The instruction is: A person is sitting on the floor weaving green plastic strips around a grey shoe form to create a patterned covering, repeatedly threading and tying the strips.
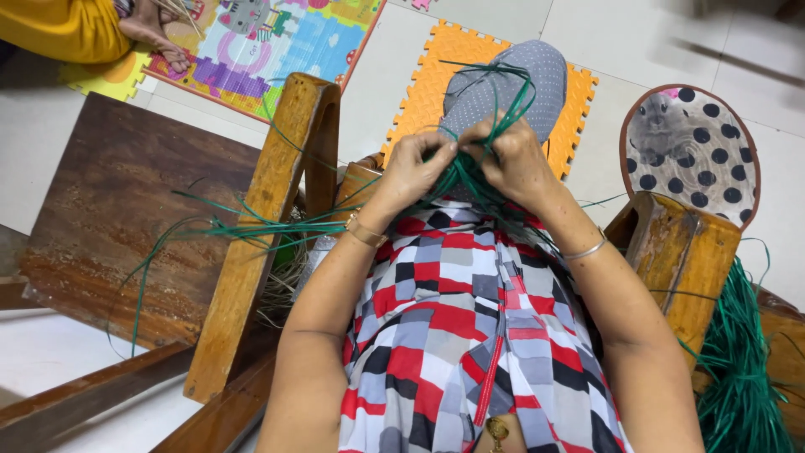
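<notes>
Pinching a bunch of thin green plastic strips (466, 172), the left hand (417, 168) and the right hand (513, 159) meet over the person's lap, fingers closed tight on the strands. Loose ends trail left across the wooden chair frame (268, 210), and a thick green bundle (742, 369) lies unused at the right. By my judgement the weaving is early: only a small gathered knot shows, with most of the strands unworked.

Green strands (470, 180) cross a red, grey, white and black checked garment (470, 335), beside a grey white-dotted cloth (537, 80) on an orange foam mat (436, 75), a black-spotted round mat (713, 159) and a multicoloured play mat (268, 42).
</notes>
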